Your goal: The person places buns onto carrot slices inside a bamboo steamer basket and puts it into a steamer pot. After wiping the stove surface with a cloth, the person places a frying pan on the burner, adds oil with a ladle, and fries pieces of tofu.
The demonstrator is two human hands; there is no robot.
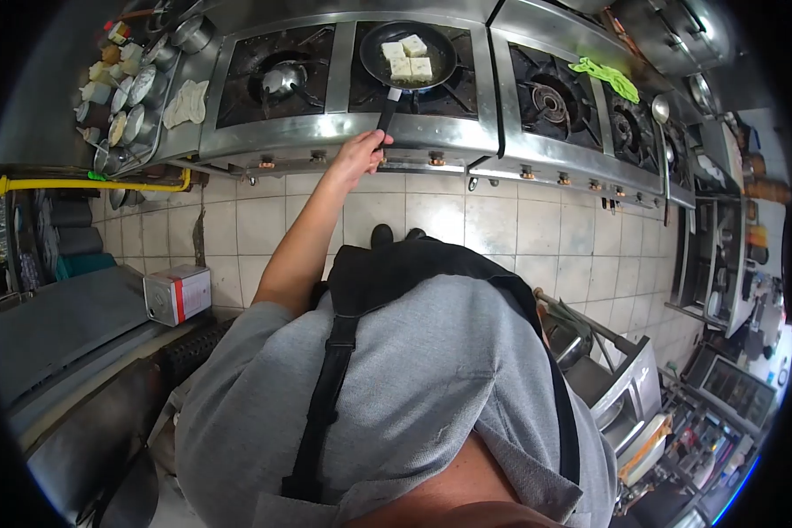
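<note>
My left hand (361, 157) is closed around the black handle of a frying pan (375, 77). The pan rests on a burner of the steel stove (326, 127). Inside it lie several white square pieces (411, 68) with dark flecks, grouped close together in what looks like oil. Whether they are cheese or tofu I cannot make out. My right hand is out of sight.
Left of the pan is another burner (283, 77). Metal containers and bottles (132, 92) crowd the left end, beside a folded cloth (186, 104). A green cloth (609, 77) and a ladle (661, 110) lie right. A tin (178, 294) stands behind me at left.
</note>
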